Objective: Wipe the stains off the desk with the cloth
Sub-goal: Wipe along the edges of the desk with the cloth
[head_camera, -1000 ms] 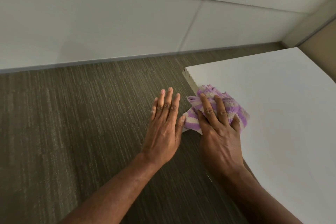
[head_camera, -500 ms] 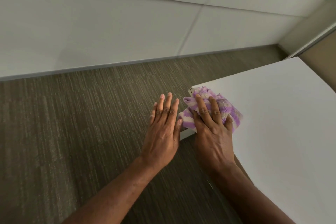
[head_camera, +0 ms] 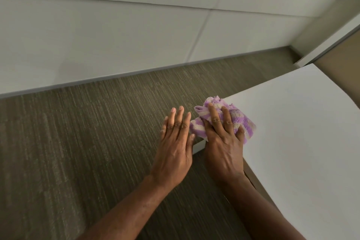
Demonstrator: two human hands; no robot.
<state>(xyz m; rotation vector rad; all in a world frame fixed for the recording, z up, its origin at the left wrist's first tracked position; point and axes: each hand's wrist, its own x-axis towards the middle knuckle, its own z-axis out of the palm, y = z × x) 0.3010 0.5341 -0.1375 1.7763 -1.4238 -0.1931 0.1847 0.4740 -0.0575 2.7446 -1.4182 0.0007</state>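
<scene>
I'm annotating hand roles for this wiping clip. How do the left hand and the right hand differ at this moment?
The right hand presses the purple-and-white cloth onto the white desk corner; the left hand holds nothing. The right hand lies over the desk top, while the left hand is beside the desk's edge, with carpet behind it. The right hand's fingers spread on the cloth; the left hand's stay close together. Both are palm-down, fingers pointing away.
</scene>
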